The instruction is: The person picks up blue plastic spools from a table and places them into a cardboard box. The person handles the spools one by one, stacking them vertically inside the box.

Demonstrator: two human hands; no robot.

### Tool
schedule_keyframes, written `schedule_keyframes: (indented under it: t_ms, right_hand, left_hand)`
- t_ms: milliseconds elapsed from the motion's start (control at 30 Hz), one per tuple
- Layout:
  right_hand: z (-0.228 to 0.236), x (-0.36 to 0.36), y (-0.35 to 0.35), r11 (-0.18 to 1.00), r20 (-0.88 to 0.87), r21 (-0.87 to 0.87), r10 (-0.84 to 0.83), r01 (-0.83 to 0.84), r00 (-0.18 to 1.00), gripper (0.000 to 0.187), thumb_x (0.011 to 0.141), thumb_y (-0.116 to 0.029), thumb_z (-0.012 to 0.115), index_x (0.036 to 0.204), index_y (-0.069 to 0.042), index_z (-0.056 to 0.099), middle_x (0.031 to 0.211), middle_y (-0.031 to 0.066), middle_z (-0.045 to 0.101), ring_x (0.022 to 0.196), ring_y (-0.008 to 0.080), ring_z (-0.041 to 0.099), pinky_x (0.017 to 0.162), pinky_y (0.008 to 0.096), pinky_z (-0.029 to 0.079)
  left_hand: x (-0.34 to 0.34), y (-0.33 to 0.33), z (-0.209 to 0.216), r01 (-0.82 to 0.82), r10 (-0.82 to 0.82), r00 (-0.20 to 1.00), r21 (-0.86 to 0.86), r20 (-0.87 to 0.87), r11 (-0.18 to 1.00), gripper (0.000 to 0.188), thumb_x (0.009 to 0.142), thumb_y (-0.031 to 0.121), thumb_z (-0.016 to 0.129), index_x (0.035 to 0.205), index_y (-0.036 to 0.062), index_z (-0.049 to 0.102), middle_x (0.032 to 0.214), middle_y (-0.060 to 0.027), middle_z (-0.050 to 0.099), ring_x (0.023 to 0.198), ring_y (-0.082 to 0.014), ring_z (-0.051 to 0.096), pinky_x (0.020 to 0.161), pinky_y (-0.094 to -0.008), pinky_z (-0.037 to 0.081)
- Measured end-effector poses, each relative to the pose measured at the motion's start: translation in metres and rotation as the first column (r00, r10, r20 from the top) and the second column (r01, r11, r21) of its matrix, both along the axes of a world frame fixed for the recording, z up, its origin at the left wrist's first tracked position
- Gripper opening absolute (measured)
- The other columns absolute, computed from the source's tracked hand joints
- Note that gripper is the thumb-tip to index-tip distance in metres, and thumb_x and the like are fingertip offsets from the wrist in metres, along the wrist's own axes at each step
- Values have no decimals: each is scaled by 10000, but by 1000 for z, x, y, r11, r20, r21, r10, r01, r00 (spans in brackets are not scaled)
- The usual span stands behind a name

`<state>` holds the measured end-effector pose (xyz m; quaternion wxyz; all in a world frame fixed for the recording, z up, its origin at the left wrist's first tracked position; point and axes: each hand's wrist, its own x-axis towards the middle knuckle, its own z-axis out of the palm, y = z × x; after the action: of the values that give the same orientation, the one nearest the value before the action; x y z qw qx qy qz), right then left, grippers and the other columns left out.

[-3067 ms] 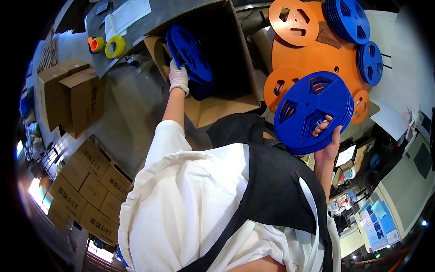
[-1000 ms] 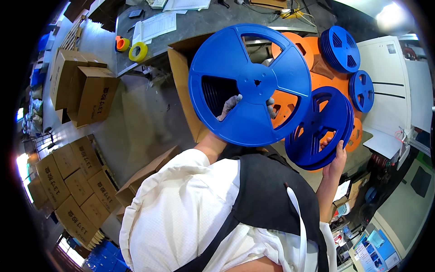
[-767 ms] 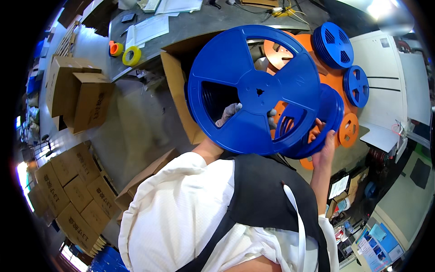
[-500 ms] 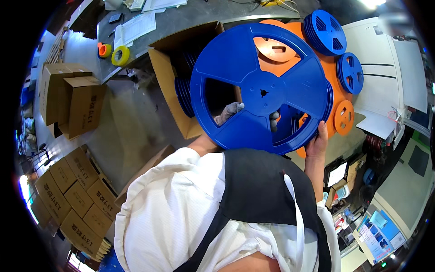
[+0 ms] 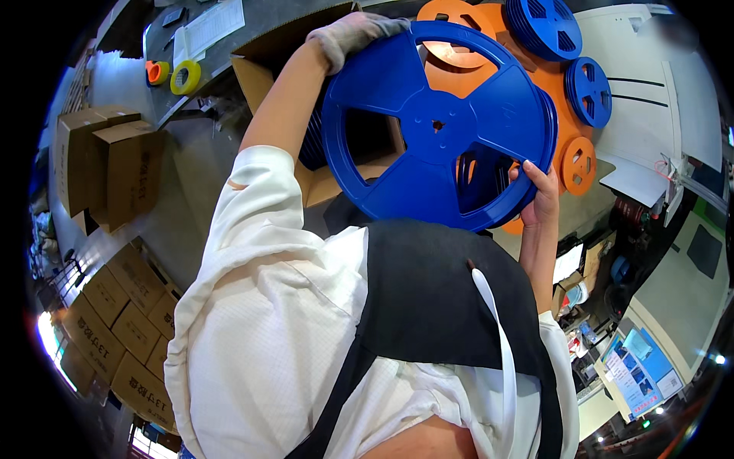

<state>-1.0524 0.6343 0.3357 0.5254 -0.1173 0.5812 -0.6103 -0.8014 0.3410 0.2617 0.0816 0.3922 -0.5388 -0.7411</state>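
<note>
A large blue plastic reel (image 5: 451, 145) with wide cut-outs is held up in front of me; extra rims at its right edge show more than one reel together. My left hand (image 5: 355, 38), in a grey glove, lies over the far left rim with its fingers along the edge. Bare, my right hand (image 5: 539, 191) grips the near right rim, thumb on the top face. Behind the reel stands an open cardboard box (image 5: 256, 84) with blue reels inside, partly hidden by my left arm.
An orange surface beyond holds stacks of blue reels (image 5: 544, 29) and orange reels (image 5: 579, 164). Tape rolls (image 5: 185, 77) and papers lie on the grey table (image 5: 218, 57). An open carton (image 5: 126, 172) and stacked cartons (image 5: 115, 321) stand at left. A white machine panel (image 5: 642, 84) is at right.
My left hand has come out from beneath the reel's cut-outs and up to its far left rim. My right hand stays on the right rim, its thumb now further over the face.
</note>
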Motion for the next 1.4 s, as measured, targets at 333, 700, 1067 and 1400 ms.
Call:
schedule_keyframes:
  t_ms: [333,700,1067,1400]
  right_hand:
    - [-11,-1,14,998,-18,36,-45,46,999,370,772,-59,678,1107,10,536,903,129,645,710,180,666,633,265,557]
    - [-42,6,-52,987,-1,124,-107,107,994,323,888,-164,612,1154,-16,504,938,112,645,794,199,661,716,342,567]
    - [-36,26,-51,992,-71,125,9,0,997,474,981,-468,409,1125,-30,517,1131,142,599,985,225,615,637,269,459]
    - [-44,31,-30,954,-181,233,-148,188,972,509,981,-484,389,1176,-28,504,1144,104,560,1028,251,597,632,281,491]
  left_hand:
    - [56,65,-8,-362,375,926,414,52,835,434,921,349,553,1179,1,573,1051,-149,652,925,-235,638,852,-341,512]
    - [99,127,-30,-311,619,691,620,-373,720,427,857,287,669,1226,91,582,1125,-118,655,981,-278,660,842,-428,556]
    - [211,89,-47,-710,710,704,34,9,703,426,857,70,582,1276,49,509,961,-110,660,807,-240,654,742,-334,549]
    - [202,44,-189,-510,621,573,-361,535,781,432,851,143,575,1266,93,469,995,-185,651,805,-318,656,664,-385,534]
